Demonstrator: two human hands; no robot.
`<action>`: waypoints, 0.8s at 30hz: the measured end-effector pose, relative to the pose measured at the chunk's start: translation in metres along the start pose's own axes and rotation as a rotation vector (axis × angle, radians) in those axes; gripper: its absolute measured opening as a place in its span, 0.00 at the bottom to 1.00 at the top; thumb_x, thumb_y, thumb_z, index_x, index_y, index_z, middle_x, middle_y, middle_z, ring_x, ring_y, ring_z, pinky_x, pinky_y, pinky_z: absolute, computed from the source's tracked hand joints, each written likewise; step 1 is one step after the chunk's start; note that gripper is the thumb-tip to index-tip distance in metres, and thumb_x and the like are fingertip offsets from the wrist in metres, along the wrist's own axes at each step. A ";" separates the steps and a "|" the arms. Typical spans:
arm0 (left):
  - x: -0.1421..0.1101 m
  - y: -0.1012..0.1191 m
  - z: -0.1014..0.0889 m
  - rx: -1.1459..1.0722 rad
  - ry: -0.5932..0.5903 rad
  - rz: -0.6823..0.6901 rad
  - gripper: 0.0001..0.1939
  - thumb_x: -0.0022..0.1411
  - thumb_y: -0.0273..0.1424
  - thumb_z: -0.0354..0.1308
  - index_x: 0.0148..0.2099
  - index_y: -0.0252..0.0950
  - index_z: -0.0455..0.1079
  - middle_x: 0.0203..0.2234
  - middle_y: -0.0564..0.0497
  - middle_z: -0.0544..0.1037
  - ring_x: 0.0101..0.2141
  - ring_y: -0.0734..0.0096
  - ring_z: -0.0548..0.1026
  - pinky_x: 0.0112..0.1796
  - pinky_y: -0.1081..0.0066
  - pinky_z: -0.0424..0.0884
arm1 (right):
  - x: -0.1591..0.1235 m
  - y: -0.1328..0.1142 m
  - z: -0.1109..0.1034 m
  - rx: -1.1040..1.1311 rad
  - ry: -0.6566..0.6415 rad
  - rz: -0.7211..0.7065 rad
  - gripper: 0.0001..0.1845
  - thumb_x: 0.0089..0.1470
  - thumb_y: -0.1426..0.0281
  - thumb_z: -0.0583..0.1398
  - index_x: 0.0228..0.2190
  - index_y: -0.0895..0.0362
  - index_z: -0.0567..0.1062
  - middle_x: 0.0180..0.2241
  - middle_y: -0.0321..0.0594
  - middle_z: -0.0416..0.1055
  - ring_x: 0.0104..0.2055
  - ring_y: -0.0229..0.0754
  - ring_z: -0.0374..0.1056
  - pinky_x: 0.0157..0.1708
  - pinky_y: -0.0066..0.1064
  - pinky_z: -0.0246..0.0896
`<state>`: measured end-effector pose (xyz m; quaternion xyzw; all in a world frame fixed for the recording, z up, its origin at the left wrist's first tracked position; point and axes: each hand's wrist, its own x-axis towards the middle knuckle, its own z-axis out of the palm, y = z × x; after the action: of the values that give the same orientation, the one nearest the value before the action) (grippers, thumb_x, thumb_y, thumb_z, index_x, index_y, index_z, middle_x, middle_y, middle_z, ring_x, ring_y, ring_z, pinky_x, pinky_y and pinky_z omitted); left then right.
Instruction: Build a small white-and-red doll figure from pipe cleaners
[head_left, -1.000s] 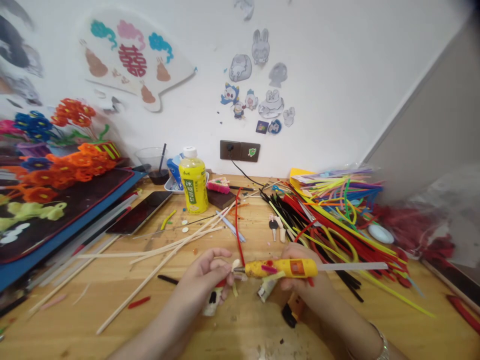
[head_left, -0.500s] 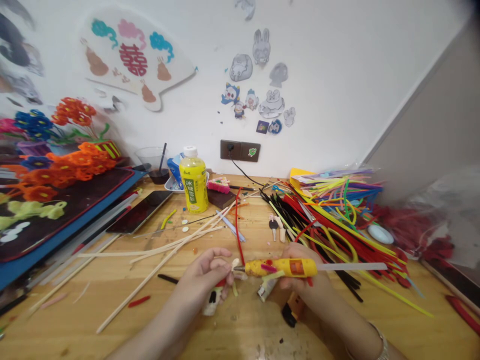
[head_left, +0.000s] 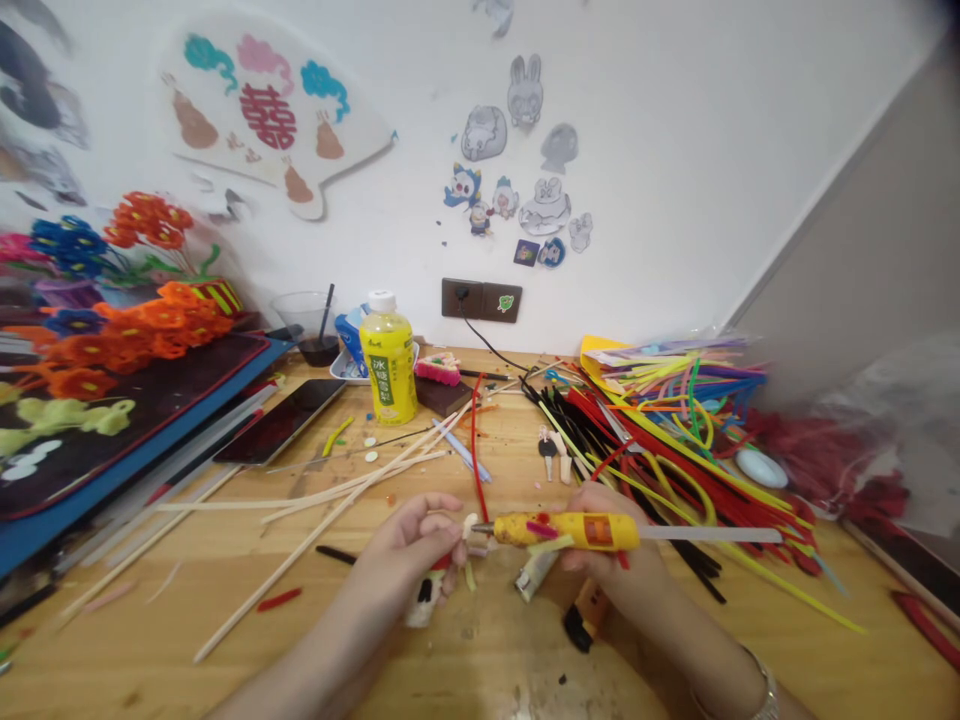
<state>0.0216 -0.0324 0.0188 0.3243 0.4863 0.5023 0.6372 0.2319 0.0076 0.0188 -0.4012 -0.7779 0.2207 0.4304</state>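
Here, glue gun [head_left: 566, 531], gripped by right hand [head_left: 611, 572]

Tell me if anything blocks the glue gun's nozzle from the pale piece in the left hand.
Nothing visible does: the yellow glue gun's nozzle sits right at the pale piece held in the left hand.

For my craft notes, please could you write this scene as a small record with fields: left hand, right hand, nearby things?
Left hand: holds a small cream piece beside the glue gun's nozzle
Right hand: holds a yellow hot glue gun, with a long glue stick out of its back
Nearby things: many coloured pipe cleaners, thin wooden sticks, a yellow-labelled drink bottle, orange pipe-cleaner flowers
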 end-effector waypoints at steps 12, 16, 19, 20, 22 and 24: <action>0.003 0.000 -0.001 0.042 -0.021 0.023 0.21 0.42 0.39 0.66 0.35 0.36 0.62 0.13 0.59 0.71 0.12 0.79 0.64 0.15 0.78 0.58 | -0.002 0.010 0.001 -0.013 0.017 -0.006 0.33 0.39 0.37 0.52 0.15 0.54 0.65 0.17 0.36 0.60 0.20 0.41 0.57 0.20 0.31 0.49; 0.002 0.003 0.000 0.094 -0.017 0.060 0.20 0.43 0.39 0.65 0.34 0.37 0.60 0.14 0.60 0.71 0.13 0.80 0.64 0.16 0.79 0.59 | -0.002 0.016 0.001 -0.076 0.016 -0.021 0.30 0.44 0.40 0.52 0.18 0.54 0.68 0.19 0.36 0.63 0.22 0.41 0.59 0.21 0.31 0.52; 0.002 0.003 0.001 0.106 -0.039 0.058 0.22 0.42 0.40 0.66 0.34 0.37 0.59 0.14 0.60 0.71 0.12 0.80 0.64 0.15 0.79 0.58 | 0.004 0.021 0.001 -0.323 -0.019 -0.022 0.19 0.48 0.51 0.58 0.23 0.55 0.71 0.22 0.39 0.68 0.26 0.44 0.62 0.25 0.33 0.54; 0.002 0.002 0.001 0.108 -0.048 0.058 0.23 0.41 0.41 0.66 0.34 0.38 0.59 0.14 0.60 0.71 0.12 0.80 0.63 0.15 0.79 0.58 | 0.006 0.024 0.002 -0.425 -0.036 -0.019 0.14 0.49 0.57 0.60 0.24 0.55 0.72 0.23 0.40 0.69 0.27 0.46 0.62 0.27 0.33 0.54; 0.003 0.001 0.001 0.121 -0.068 0.061 0.25 0.39 0.43 0.66 0.34 0.38 0.58 0.13 0.61 0.70 0.12 0.80 0.62 0.14 0.79 0.58 | 0.011 0.031 0.004 -0.572 -0.070 -0.006 0.06 0.48 0.66 0.61 0.28 0.57 0.73 0.27 0.43 0.71 0.31 0.47 0.62 0.32 0.36 0.55; 0.004 -0.001 0.002 0.150 -0.093 0.056 0.27 0.39 0.44 0.66 0.36 0.38 0.57 0.12 0.62 0.69 0.11 0.80 0.61 0.13 0.79 0.56 | 0.013 0.039 0.007 -0.612 -0.091 0.043 0.08 0.46 0.74 0.59 0.33 0.58 0.73 0.31 0.45 0.71 0.35 0.49 0.61 0.37 0.38 0.55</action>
<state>0.0243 -0.0288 0.0171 0.4074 0.4832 0.4665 0.6188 0.2385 0.0412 -0.0052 -0.5181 -0.8181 0.0029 0.2496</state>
